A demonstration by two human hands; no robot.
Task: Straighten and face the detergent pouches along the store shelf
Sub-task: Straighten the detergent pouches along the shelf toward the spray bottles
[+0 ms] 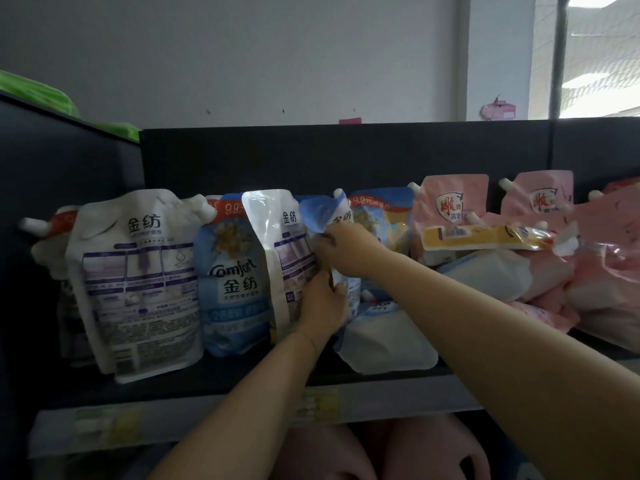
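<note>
Left hand (pixel 322 306) and right hand (pixel 346 252) both grasped the bent blue-topped pouch (pixel 320 214) on the shelf (pixel 242 379), fingers curled round it.

Upright pouches (pixel 138 278) stand left on the shelf (pixel 207 382), toppled pouches (pixel 485 275) lie right.

Pale grey wall (pixel 242 57), bright window (pixel 602 57) upper right, dark shelf back panel (pixel 346 154)

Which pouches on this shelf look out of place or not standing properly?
A yellow pouch lies sideways across the pink pouches on the right. A white pouch lies flat at the shelf front. The left pouch shows its back. The folded pouch at centre has its top bent over.
</note>
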